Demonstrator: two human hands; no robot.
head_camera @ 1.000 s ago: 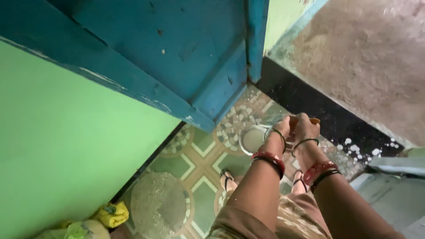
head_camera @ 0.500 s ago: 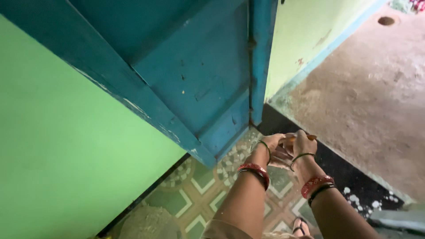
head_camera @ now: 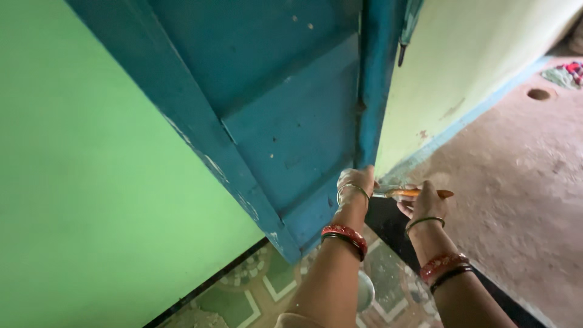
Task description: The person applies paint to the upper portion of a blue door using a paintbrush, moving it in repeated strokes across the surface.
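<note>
My right hand (head_camera: 426,205) grips a slender tool with an orange handle (head_camera: 419,193), held level in front of the doorway. Its metal end (head_camera: 382,195) points left and reaches my left hand (head_camera: 355,181). That hand is curled closed around the metal tip, right against the edge of the blue wooden door (head_camera: 285,115). Both wrists wear red and green bangles. A round metal bowl (head_camera: 365,290) stands on the patterned floor tiles, partly hidden under my left forearm.
A bright green wall (head_camera: 91,182) fills the left. The blue door frame post (head_camera: 375,85) stands upright beside a pale wall (head_camera: 473,54). Past a black threshold (head_camera: 388,222), a bare brown floor (head_camera: 522,182) has a small round hole (head_camera: 538,94) and cloth (head_camera: 565,73).
Both hands rose from above the bowl to the door's edge and spread slightly apart, with the orange-handled tool level between them. The view tilted upward, so my feet and the floor left the frame.
</note>
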